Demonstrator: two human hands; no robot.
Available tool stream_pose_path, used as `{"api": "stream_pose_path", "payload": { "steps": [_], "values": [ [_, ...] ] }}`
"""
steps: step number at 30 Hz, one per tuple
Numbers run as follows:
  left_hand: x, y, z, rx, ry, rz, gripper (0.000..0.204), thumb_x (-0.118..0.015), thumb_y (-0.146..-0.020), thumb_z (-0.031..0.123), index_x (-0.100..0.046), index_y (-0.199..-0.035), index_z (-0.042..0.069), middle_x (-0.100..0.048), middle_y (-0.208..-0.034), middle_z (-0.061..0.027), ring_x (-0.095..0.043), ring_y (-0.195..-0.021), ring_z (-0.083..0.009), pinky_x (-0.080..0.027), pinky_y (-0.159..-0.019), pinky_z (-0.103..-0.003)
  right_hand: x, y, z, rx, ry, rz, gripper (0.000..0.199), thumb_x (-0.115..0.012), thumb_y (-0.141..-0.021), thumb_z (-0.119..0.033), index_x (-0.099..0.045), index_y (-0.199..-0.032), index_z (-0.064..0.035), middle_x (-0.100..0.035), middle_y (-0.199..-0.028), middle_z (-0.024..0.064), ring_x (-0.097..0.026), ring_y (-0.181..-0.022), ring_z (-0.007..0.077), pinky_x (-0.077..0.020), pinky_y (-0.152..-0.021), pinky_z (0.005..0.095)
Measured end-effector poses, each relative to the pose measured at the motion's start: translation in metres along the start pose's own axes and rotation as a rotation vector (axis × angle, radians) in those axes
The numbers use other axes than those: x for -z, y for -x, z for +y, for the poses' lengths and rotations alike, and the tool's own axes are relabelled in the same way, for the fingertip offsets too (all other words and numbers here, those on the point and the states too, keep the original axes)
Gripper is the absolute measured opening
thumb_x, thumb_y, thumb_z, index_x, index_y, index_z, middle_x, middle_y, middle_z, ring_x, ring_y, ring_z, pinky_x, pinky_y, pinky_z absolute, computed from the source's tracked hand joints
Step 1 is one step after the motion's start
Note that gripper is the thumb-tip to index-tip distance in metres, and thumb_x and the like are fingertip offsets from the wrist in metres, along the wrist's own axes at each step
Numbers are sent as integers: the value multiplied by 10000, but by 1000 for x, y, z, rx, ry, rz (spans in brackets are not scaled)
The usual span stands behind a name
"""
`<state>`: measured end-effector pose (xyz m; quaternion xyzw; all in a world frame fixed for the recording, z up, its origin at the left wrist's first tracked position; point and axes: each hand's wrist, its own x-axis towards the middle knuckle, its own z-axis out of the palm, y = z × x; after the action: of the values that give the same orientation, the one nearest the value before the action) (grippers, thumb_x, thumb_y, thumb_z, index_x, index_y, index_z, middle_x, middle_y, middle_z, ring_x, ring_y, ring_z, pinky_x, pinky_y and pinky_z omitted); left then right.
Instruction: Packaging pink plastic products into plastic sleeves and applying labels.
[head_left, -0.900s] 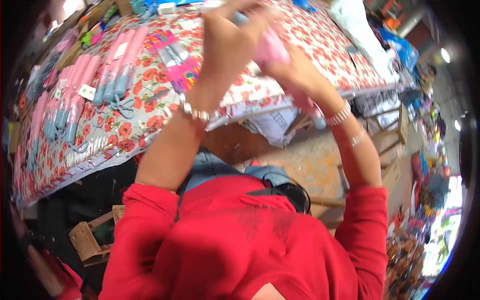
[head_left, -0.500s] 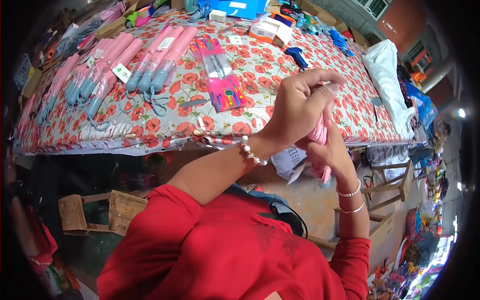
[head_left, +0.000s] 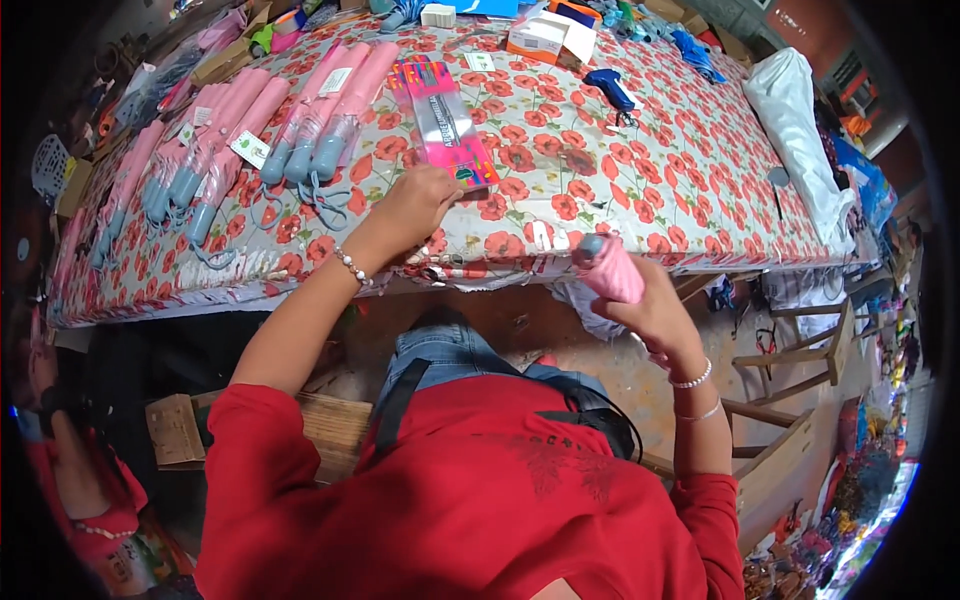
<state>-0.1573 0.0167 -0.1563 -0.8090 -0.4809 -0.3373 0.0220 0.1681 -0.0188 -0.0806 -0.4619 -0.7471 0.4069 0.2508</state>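
Two hands: apart now; half a second ago both were together on the pink umbrella.
Right hand (head_left: 660, 320): closed round the folded pink umbrella (head_left: 608, 268), held upright off the table's near edge.
Left hand (head_left: 415, 205): fingers curled, reaching onto the flowered table (head_left: 640, 170), touching the pink flat packet (head_left: 445, 120); grip cannot be told.
Left, far: row of pink umbrellas (head_left: 300, 130).
Obstruction: none between hand and packet.

Red long-sleeved top pushed up the forearms, blue jeans, beaded bracelets on both wrists
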Motion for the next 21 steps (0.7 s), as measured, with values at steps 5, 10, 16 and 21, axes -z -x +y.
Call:
{"api": "stream_pose_path", "payload": {
  "steps": [5,10,16,21],
  "values": [
    [13,-11,17,165,157,-100,132,-706,-725,138,-656,-752,20,-588,-651,-36,-515,-593,-144,-422,-574,-238,-38,-20,-1,280,276,-30,516,-681,-607,-210,-556,-1067,-12,-644,-770,168,-572,-612,337,-449,-586,371],
    [20,-19,14,415,406,-298,141,-702,-720,140,-642,-677,20,-586,-583,-23,-505,-513,-119,-417,-513,-237,-69,-53,-22,326,571,-200,604,-655,-645,-263,-466,-1187,-78,-637,-740,182,-600,-661,385,-440,-569,431],
    [26,-23,14,520,660,-377,174,-701,-721,162,-631,-631,29,-582,-570,-15,-504,-492,-107,-409,-477,-240,-81,-69,-7,384,641,-153,604,-647,-651,-260,-450,-1202,-111,-629,-729,185,-609,-679,376,-438,-565,438],
    [36,-25,7,681,842,-267,136,-694,-705,134,-634,-658,20,-576,-562,-29,-501,-493,-120,-410,-483,-251,-85,-67,-15,337,717,-199,577,-648,-649,-258,-474,-1177,-103,-639,-773,193,-612,-701,376,-444,-579,435]
  ]
}}
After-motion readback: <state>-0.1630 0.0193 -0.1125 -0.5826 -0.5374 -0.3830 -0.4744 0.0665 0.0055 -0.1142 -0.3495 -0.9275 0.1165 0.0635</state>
